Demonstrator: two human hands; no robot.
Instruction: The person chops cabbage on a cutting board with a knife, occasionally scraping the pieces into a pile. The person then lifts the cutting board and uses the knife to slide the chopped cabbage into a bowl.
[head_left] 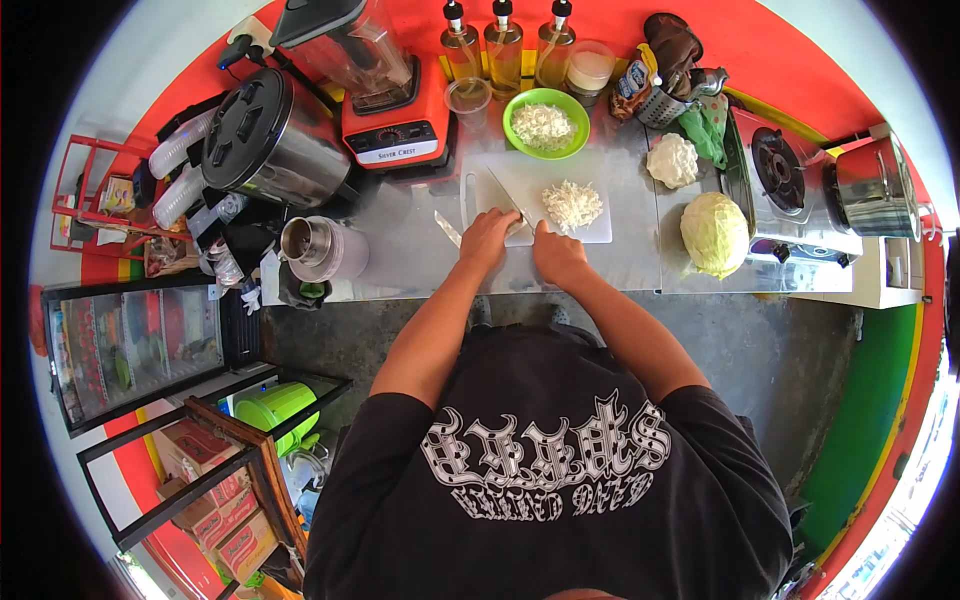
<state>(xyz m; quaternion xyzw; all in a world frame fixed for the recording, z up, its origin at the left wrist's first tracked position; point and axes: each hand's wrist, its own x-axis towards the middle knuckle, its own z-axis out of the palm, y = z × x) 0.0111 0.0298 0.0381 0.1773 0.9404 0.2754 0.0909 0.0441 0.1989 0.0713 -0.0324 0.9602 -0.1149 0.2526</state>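
A white cutting board [595, 168] lies on the metal counter in front of me. My right hand [558, 257] is closed round the handle of a knife [508, 188], whose blade points away and to the left across the board. Beside the blade, my left hand [488, 237] has its fingers curled down at the board's front edge; what lies under them is mostly hidden. A heap of shredded cabbage [572, 206] sits on the board right of the knife. Behind the board, a green bowl [580, 140] holds more shreds. A pale blade-like strip [447, 228] lies left of my left hand.
A whole cabbage [715, 234] and a crumpled white lump [672, 161] sit to the right, before a gas stove [790, 185]. A red blender [395, 130], oil bottles [503, 50] and a clear cup [468, 100] stand behind. At left are a large pot [275, 140] and a metal-topped container [330, 250].
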